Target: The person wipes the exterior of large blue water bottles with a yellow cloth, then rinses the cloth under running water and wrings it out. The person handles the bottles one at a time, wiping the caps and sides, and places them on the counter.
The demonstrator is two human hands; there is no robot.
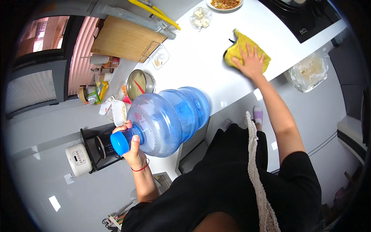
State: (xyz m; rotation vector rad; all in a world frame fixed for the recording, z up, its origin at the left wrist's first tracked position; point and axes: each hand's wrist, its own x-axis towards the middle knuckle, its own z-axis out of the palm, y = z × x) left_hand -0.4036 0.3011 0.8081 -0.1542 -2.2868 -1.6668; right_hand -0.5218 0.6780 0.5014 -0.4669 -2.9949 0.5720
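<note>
A large clear-blue plastic water jug [162, 121] with a blue cap [119, 143] stands on the white countertop [200, 58]. Around its neck, just below the cap, my left hand [133, 148] is closed, with a red string on the wrist. My right hand [249, 62] lies flat, fingers spread, on a crumpled yellow cloth [242, 47] near the counter's front edge. The cloth has a dark edge and a small black loop. Its underside and my right palm are hidden.
A black cooktop [307, 17] is at the upper right. Near the wall stand a plate of food [226, 4], a bag of pale food [200, 18], a wooden board [127, 37] and a metal pot [139, 82]. A lined bin [310, 71] hangs beneath the counter edge.
</note>
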